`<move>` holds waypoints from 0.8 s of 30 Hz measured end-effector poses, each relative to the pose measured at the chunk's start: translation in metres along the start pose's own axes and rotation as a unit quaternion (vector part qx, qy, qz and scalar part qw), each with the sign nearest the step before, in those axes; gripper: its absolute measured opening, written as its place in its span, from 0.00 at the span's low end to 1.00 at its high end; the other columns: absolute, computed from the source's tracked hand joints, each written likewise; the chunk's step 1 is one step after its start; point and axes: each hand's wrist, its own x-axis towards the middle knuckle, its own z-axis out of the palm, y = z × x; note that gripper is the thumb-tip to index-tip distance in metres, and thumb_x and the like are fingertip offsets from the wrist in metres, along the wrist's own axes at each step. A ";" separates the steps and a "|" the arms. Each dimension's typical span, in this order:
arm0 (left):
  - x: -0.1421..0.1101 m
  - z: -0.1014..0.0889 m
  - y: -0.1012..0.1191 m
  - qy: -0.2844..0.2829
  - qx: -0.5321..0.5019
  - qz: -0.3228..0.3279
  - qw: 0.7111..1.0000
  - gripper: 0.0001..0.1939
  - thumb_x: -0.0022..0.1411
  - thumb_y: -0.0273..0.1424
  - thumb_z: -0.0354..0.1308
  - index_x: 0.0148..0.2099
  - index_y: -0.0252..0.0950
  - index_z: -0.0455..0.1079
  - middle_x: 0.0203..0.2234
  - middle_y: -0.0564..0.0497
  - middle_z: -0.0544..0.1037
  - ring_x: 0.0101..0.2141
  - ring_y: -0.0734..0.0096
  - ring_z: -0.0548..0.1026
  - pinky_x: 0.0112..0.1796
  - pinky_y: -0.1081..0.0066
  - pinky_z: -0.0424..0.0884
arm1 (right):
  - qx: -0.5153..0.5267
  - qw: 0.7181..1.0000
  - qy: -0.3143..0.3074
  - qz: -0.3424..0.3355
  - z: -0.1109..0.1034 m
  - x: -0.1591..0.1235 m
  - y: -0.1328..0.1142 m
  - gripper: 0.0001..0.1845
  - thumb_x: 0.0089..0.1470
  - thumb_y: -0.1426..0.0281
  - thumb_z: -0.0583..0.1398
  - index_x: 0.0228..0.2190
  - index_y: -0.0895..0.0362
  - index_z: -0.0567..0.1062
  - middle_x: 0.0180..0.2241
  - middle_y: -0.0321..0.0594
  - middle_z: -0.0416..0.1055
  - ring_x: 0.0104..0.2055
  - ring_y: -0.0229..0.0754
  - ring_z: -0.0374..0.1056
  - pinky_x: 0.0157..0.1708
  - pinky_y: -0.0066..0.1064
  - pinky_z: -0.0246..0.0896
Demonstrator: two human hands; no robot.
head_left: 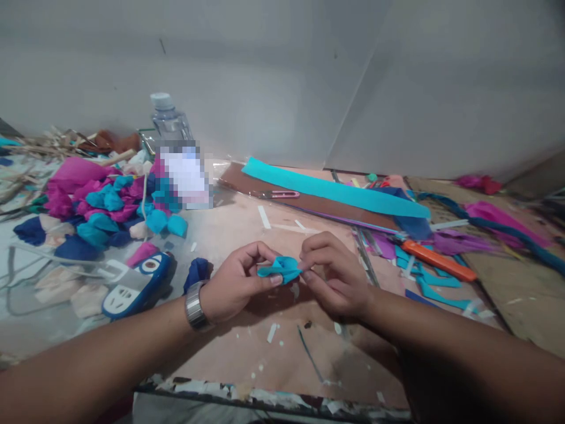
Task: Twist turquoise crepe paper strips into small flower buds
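Above the middle of the table, a small folded turquoise crepe-paper piece [286, 268] is held between both hands. My left hand [232, 288], with a metal watch on its wrist, pinches the left side, thumb in front and fingers behind. The fingertips of my right hand [334, 274] are closed on the right edge of the same piece. A dark blue crumpled piece [196, 273] lies just left of my left wrist. Small white scraps [272, 333] and a thin dark wire-like strip [311, 352] lie on the tabletop below the hands.
Pink, turquoise and blue crumpled pieces [99, 227] are heaped at left by a blue-and-white power strip [136, 285]. Behind stand a clear bottle [171, 122] and a blurred-out screen [185, 176]. Long turquoise strips [335, 188], pink thread snips [285, 194] and an orange cutter [436, 259] lie back right.
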 end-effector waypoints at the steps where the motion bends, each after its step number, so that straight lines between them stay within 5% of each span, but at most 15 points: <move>1: 0.000 0.000 0.001 -0.002 0.006 0.005 1.000 0.17 0.56 0.29 0.76 0.40 0.33 0.70 0.34 0.54 0.80 0.34 0.79 0.79 0.37 0.78 0.74 | -0.001 1.000 -0.001 -0.005 0.000 0.000 0.000 0.13 0.58 0.80 0.60 0.44 0.54 0.74 0.39 0.42 0.68 0.39 0.42 0.68 0.38 0.34 0.68; 9: -0.001 0.002 0.005 -0.006 0.147 0.149 0.978 0.12 0.58 0.26 0.74 0.40 0.35 0.73 0.40 0.48 0.81 0.40 0.72 0.81 0.42 0.73 0.77 | 0.045 0.997 0.041 0.053 0.002 -0.006 0.005 0.10 0.64 0.77 0.57 0.44 0.54 0.73 0.39 0.42 0.70 0.41 0.43 0.69 0.42 0.36 0.67; 15: -0.002 -0.002 0.006 -0.017 0.267 0.263 0.927 0.12 0.59 0.22 0.70 0.44 0.37 0.76 0.43 0.46 0.81 0.45 0.67 0.81 0.47 0.68 0.78 | 0.111 0.980 -0.066 0.154 0.001 -0.009 0.007 0.04 0.63 0.68 0.62 0.38 0.56 0.74 0.32 0.39 0.73 0.32 0.39 0.68 0.34 0.31 0.64; 24: 0.000 -0.002 0.011 -0.024 0.363 0.301 0.882 0.11 0.59 0.22 0.68 0.45 0.36 0.78 0.42 0.44 0.82 0.43 0.66 0.82 0.45 0.67 0.78 | 0.155 0.968 -0.066 0.188 0.004 -0.011 0.009 0.10 0.64 0.67 0.60 0.30 0.54 0.66 0.28 0.36 0.67 0.29 0.38 0.61 0.30 0.31 0.58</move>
